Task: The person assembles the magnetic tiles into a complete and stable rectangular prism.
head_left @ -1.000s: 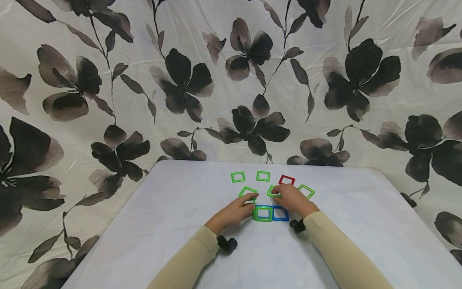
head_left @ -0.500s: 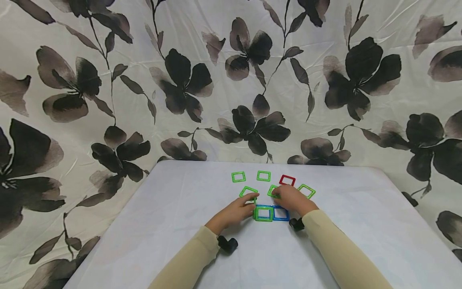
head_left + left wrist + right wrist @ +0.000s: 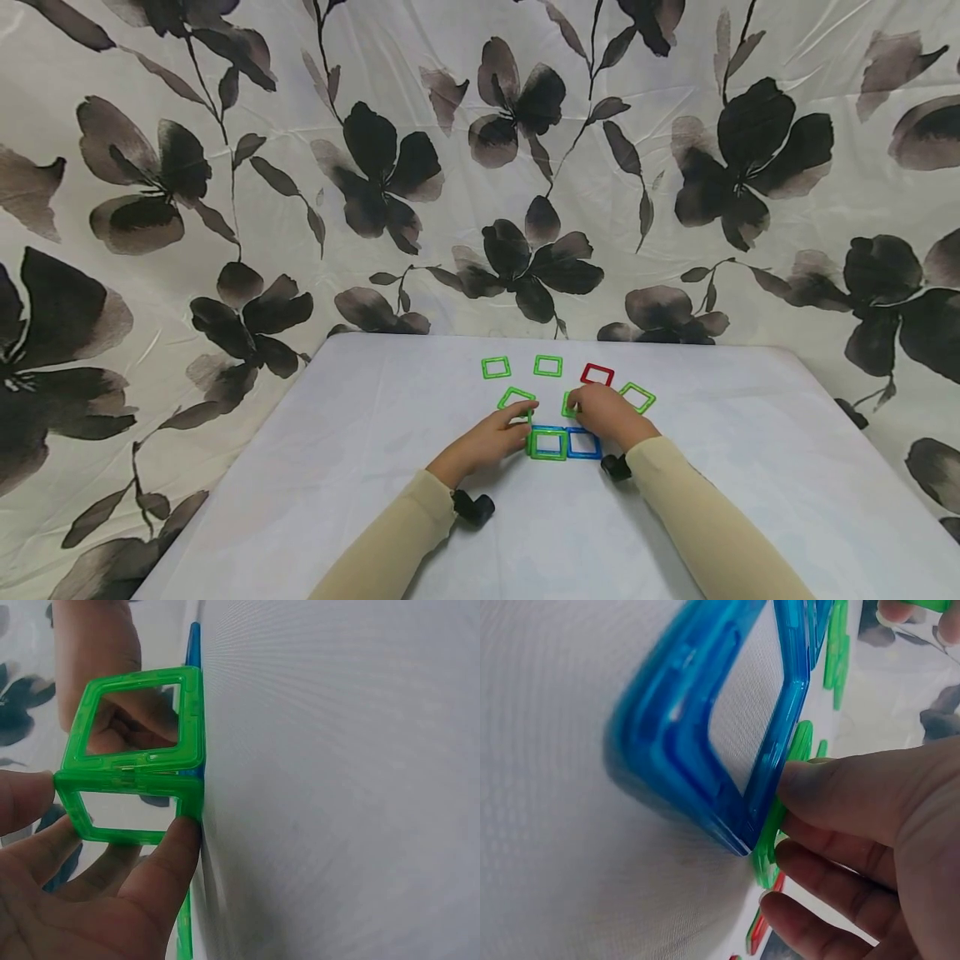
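In the head view my left hand (image 3: 483,442) grips a green square magnetic tile that stands upright at the left side of a small build. Thumb and fingers hold this side tile (image 3: 112,782) by its edges in the left wrist view. Joined to it at a corner stands another upright green tile (image 3: 548,457), over blue tiles. One blue tile (image 3: 583,456) lies flat to the right. My right hand (image 3: 611,414) pinches a further green tile (image 3: 802,739) just behind the blue one, thumb on its near side. The right fingers partly hide it.
Loose tiles lie on the white table (image 3: 337,500) beyond the hands: a green one (image 3: 496,376) at back left, another green (image 3: 547,374) beside it, a red one (image 3: 598,367), and a green one (image 3: 642,391) at right. One green tile (image 3: 522,392) lies behind my left fingers.
My right fingers have closed on the green tile behind the blue one, and it has shifted and turned slightly to the right. My left hand stays in place on the upright tile.
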{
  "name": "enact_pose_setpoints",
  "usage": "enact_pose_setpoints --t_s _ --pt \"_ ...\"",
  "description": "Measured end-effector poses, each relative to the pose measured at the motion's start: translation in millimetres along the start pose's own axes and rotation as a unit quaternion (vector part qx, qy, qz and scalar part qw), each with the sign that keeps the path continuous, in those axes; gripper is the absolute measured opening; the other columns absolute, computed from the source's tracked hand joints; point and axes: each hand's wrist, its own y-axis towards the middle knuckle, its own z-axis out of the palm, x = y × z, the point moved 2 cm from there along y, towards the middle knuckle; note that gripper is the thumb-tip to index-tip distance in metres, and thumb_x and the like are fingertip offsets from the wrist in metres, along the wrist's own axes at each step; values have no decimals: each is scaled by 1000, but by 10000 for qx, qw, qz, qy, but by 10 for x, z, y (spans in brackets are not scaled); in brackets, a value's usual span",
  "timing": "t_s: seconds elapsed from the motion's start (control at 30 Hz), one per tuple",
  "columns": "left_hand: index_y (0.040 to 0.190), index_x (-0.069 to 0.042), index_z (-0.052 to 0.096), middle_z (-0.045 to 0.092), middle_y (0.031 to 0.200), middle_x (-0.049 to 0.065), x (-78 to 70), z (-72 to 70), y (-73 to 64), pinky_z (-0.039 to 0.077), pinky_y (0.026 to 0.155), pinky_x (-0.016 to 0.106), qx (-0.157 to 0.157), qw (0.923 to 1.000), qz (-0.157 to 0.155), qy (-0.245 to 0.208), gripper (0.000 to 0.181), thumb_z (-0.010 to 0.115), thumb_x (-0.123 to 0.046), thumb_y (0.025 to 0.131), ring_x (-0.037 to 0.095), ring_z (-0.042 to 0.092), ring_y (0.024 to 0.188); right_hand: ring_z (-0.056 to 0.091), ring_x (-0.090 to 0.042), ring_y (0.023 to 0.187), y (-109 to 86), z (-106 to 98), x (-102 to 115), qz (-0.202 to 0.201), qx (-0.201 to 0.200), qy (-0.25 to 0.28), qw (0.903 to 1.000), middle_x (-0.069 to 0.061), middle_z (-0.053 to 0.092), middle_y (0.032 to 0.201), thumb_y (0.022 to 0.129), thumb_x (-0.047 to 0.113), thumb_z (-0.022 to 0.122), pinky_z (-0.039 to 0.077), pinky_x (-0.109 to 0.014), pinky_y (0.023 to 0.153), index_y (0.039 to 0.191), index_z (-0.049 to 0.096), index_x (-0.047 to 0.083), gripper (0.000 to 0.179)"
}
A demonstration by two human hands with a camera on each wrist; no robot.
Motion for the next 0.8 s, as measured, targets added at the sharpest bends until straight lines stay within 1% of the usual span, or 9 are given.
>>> enact_pose_setpoints --t_s 0.1,0.23,0.4,0.47,0.63,0.7,0.8 --pt "148 -27 40 41 152 -2 10 1 5 41 108 47 -16 10000 -14 10 46 47 -33 102 21 55 127 62 -23 108 7 8 -1 66 24 -56 10000 -4 70 111 92 10 61 48 -46 101 110 73 12 22" --pt "148 -27 40 41 152 -3 15 3 6 41 108 47 -21 10000 16 19 46 46 -33 102 20 56 126 62 -22 106 0 2 -7 46 6 -95 9999 -4 70 110 91 11 63 49 -45 100 111 73 10 22" --pt "148 -27 39 40 153 -4 17 6 4 41 109 46 -18 9999 24 116 46 45 -33 103 19 55 126 63 -21 105 -33 -36 -33 -97 -81 -99 9999 -5 70 111 89 13 68 49 -44 98 111 72 8 24" --pt "148 -27 39 39 153 -4 19 8 4 40 109 47 -20 9999 11 172 47 44 -33 103 18 55 126 63 -22 104 -43 -56 -41 -153 -101 -187 9997 -6 70 110 88 14 69 50 -44 98 110 72 7 24" --pt "148 -27 39 39 153 -5 26 11 10 41 109 47 -34 9999 -10 162 47 45 -33 102 19 55 127 60 -18 90 -70 -85 -69 -165 -252 -383 9988 -5 68 100 87 18 67 51 -43 92 102 71 8 19" --pt "148 -27 39 39 153 -5 30 10 14 41 109 47 -43 9998 -27 172 47 45 -33 102 19 54 127 57 -18 86 -89 -93 -87 -148 -311 -346 9988 -4 66 98 87 20 66 51 -43 91 101 70 8 19" --pt "148 -26 40 39 153 -4 35 6 14 41 109 47 -64 9998 -5 208 47 45 -33 102 20 54 127 56 -18 85 -115 -108 -104 -116 -341 -279 9990 -5 65 99 88 21 65 51 -43 91 102 69 8 20"
